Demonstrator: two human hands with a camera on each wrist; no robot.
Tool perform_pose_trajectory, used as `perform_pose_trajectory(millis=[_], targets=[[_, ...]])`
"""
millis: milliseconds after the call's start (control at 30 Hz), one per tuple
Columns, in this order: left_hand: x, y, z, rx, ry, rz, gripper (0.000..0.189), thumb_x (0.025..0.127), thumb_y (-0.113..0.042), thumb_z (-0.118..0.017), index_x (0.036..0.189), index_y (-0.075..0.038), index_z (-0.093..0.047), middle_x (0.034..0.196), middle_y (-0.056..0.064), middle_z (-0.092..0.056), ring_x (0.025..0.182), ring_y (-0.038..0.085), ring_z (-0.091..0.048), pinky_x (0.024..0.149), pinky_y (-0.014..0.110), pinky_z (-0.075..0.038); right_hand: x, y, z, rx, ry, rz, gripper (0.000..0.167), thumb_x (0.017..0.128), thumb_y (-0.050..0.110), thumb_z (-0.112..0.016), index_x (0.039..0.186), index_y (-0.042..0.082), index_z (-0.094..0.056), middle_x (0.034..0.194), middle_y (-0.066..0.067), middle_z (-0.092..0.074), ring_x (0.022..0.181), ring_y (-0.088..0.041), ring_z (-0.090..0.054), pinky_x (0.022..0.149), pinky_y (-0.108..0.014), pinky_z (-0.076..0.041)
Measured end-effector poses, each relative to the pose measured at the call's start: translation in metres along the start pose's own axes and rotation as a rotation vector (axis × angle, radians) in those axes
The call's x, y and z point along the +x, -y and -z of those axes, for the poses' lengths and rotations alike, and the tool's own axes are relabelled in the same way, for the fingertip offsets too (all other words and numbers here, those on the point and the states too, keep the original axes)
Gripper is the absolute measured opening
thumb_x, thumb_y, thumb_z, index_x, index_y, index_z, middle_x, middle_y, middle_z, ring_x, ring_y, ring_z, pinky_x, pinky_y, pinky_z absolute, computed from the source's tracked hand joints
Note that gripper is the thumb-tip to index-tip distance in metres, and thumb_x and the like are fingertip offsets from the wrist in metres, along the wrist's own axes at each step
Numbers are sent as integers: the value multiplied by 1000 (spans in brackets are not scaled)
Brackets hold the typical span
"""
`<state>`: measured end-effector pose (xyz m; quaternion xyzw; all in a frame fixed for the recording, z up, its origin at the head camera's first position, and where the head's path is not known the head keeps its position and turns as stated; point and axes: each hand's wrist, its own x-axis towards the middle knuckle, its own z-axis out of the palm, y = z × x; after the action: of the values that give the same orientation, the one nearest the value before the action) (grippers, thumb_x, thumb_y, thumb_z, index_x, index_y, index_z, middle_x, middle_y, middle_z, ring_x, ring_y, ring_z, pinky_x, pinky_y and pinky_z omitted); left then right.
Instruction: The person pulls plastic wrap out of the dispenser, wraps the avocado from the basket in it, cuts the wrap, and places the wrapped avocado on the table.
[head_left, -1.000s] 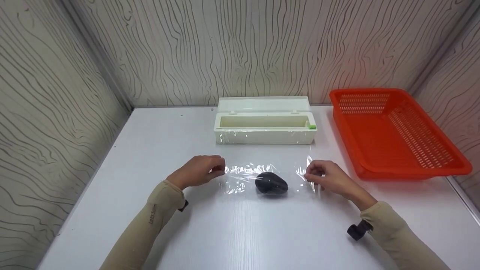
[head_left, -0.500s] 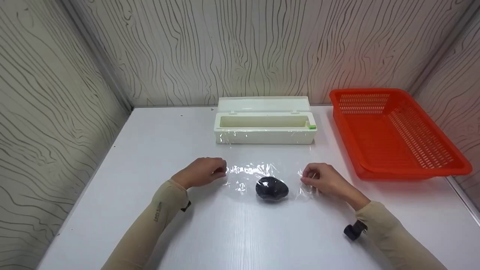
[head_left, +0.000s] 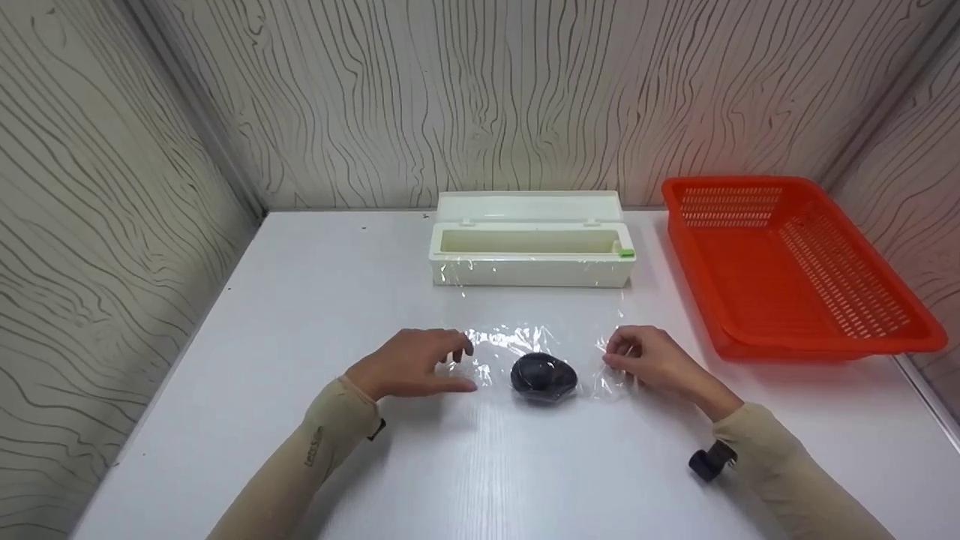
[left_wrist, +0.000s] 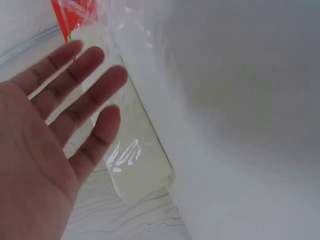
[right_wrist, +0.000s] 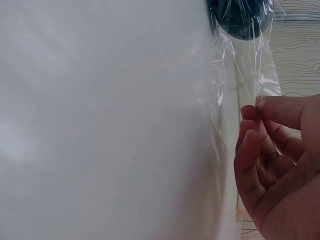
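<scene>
Clear film (head_left: 510, 339): thin, creased, glinting, spread across lower middle of head view. Dark object (head_left: 544, 377): smooth, rounded, lying under film, below and right of centre, narrower end rightward.

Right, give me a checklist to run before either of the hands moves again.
1. Right hand pinching the film: ok.
2. Left hand gripping the film: not ok, fingers spread, nothing pinched.
3. Film over the dark lump: ok.
4. Film sealed beneath the lump: cannot tell, underside hidden.
5. Film cut free of the box: cannot tell, clear film shines on its front.
6. Basket apart from both hands: ok.
</scene>
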<state>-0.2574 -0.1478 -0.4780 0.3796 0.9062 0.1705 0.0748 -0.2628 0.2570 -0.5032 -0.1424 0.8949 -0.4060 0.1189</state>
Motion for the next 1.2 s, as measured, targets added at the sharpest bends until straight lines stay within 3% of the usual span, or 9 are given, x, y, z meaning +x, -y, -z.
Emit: perform_pose_trajectory(millis=[133,267,500,733,867,967,1033,1133,1200], targets=[[6,-1,-10,122,-60,-56,18,102,-33,-66,101,-16,-69,94,-3,-69,82,11,-62,72,30,-54,0,0,1,-12,-15,11,6,94,9,-74,92,7,-69,80,-5,-65,65,-18,-59,50,-25,-50],[9,3,-16,104,-71,-47,12,102,-16,-66,89,-15,-66,85,-5,-66,74,8,-54,68,28,-50,1,1,-1,-19,-13,14,6,94,10,-74,92,7,-69,80,-4,-66,64,-17,-59,50,-25,-51],[9,10,-18,-40,-16,29,11,103,-12,-60,93,-12,-66,86,-1,-65,78,12,-52,76,32,-49,2,1,-4,-59,-25,7,6,92,8,-74,89,8,-69,78,-3,-64,68,-16,-56,55,-23,-49],[11,14,-19,-93,-21,62,13,103,-11,-59,91,-10,-64,84,0,-62,78,13,-51,77,33,-49,4,-1,-6,-122,-48,29,6,92,8,-74,87,10,-70,78,-2,-65,70,-15,-56,62,-24,-48],[13,15,-20,-127,-14,88,15,103,-10,-58,90,-10,-64,82,-3,-60,78,12,-50,76,31,-47,1,5,-9,-210,-157,54,5,91,6,-73,95,9,-71,86,-3,-68,76,-16,-58,70,-29,-49],[14,15,-22,-139,-8,95,15,103,-10,-57,90,-10,-65,82,-3,-60,77,12,-50,75,31,-47,-4,17,-16,-286,-311,184,18,89,0,-73,105,8,-72,96,-4,-69,82,-17,-62,71,-32,-56],[15,16,-22,-139,-8,93,16,103,-9,-57,89,-10,-64,81,-3,-59,76,12,-49,74,31,-46,-9,28,-24,-336,-385,357,26,87,-2,-76,111,10,-73,102,-4,-68,89,-18,-65,75,-35,-60],[15,16,-21,-130,-13,84,17,102,-7,-56,86,-9,-61,79,-2,-57,75,13,-48,73,32,-45,-16,45,-38,-419,-356,642,33,84,4,-83,115,13,-75,110,-3,-69,101,-19,-66,82,-37,-63],[16,16,-21,-129,-13,77,17,102,-6,-55,86,-9,-61,79,-1,-57,75,13,-49,73,32,-45,-19,52,-47,-485,-295,756,39,81,12,-87,118,16,-75,114,-2,-69,106,-20,-65,85,-40,-62]])
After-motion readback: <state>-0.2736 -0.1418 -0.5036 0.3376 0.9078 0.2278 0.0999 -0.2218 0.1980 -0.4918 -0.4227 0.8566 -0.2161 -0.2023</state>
